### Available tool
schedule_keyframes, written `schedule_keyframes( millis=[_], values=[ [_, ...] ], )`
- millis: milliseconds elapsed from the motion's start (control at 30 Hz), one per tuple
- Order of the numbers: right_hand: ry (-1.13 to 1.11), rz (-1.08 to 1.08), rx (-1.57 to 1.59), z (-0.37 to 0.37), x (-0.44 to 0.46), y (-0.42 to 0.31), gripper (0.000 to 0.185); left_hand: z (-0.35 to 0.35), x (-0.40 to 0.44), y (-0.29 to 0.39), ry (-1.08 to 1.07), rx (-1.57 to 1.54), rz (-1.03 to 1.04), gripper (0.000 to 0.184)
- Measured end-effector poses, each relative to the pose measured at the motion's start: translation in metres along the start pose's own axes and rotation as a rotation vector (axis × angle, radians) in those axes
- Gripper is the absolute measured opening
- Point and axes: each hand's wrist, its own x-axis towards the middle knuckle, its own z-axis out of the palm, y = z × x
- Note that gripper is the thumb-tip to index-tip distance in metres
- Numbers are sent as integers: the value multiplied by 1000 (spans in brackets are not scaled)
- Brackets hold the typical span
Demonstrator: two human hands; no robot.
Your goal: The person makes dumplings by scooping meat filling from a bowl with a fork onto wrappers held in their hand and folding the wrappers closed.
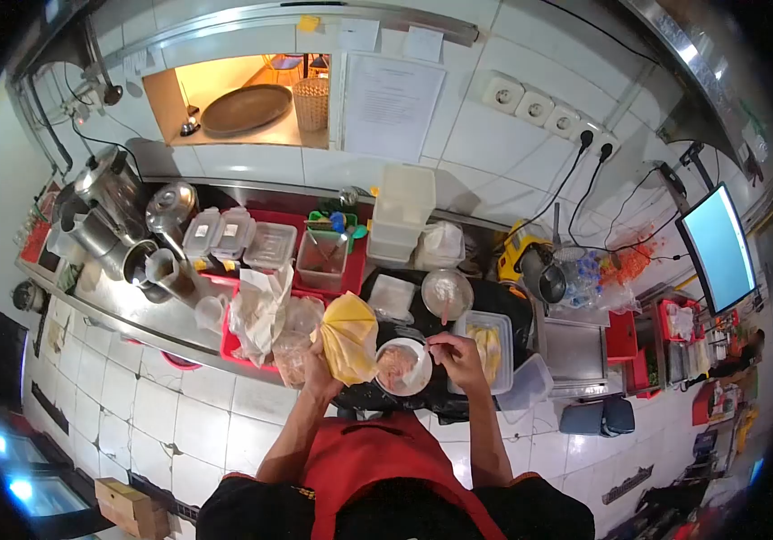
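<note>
My left hand [319,376] is closed on a yellow folded sheet [350,337], creased like a fan; I cannot tell whether it is paper or food. Just to its right stands a white bowl [390,389] with a pinkish, shredded-looking mix [393,364] and something white inside. Over the bowl's far right rim, my right hand [460,358] pinches a thin metal utensil, apparently a fork [411,334]. Beside that hand is a clear container [501,346] holding yellow folded pieces [485,354]. Plastic bags [293,346] lie by my left hand.
Behind the bowl are a metal bowl [447,292] and a lidded plastic box [393,297]. Stacked tubs [402,202] stand against the wall. Metal pots [112,184] crowd the left end, near lidded containers [233,232]. A monitor [718,247] hangs at the right.
</note>
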Motion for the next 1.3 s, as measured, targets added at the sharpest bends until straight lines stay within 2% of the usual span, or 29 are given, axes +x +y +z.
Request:
schedule_keyframes(
  millis=[100, 200, 267, 300, 333, 367, 400, 500, 567, 600, 633, 700, 733, 800, 833, 900, 1000, 1133, 1233, 1300],
  values=[
    [33, 33, 175, 18, 2, -12, 19, -2, -1, -9, -14, 95, -53, 55],
    [-8, -12, 55, 41, 13, -30, 16, 2, -8, -28, 30, 307, -181, 54],
    [35, -52, -14, 47, 16, -27, 14, -6, -7, -35, 95, 248, -249, 54],
    [43, -60, -64, 48, 15, -17, 14, 24, -22, -33, 3, 903, 92, 55],
    [55, -70, -117, 46, 16, -23, 16, 16, -18, -30, 127, 593, -117, 56],
    [60, -84, -163, 49, 14, -36, 17, 20, -20, -27, 58, 674, -62, 56],
    [63, -82, -155, 52, 15, -40, 16, 8, -9, -30, 71, 292, -167, 54],
    [51, -42, -150, 67, 8, -46, 16, 10, -1, -31, 205, 148, -96, 54],
    [-25, -170, -39, 79, -4, -45, 20, -1, 4, -24, 214, 148, -124, 56],
    [-32, -159, -38, 77, -6, -42, 20, -19, 11, -18, 169, 103, -117, 58],
    [-93, -129, 27, 72, -11, -37, 21, -20, 8, -10, 186, 98, -124, 58],
    [-202, -72, 153, 55, -19, -20, 24, -22, 3, 2, 119, -28, -1, 55],
    [-61, 122, 227, 49, -32, 13, 23, -31, -4, 6, 133, -38, -17, 55],
    [-106, 268, -173, 31, -35, 57, 29, -49, -9, 18, 93, -42, 59, 51],
    [-106, 280, -179, 33, -45, 84, 29, -57, -13, 19, 98, -53, 52, 51],
    [-111, 292, -708, 37, -56, 136, 26, -69, -14, 22, 87, -70, 97, 48],
    [-74, 293, -810, 57, -65, 154, 25, -70, -21, 20, 92, -27, 132, 43],
    [-175, 358, -863, 48, -60, 141, 24, -73, -27, 17, 103, -1, 132, 42],
    [-83, 321, -828, 52, -57, 152, 24, -77, -26, 12, 145, 0, 122, 45],
    [-212, 417, -1030, 52, -62, 174, 23, -77, -28, 8, 121, -36, 109, 46]
  ],
)
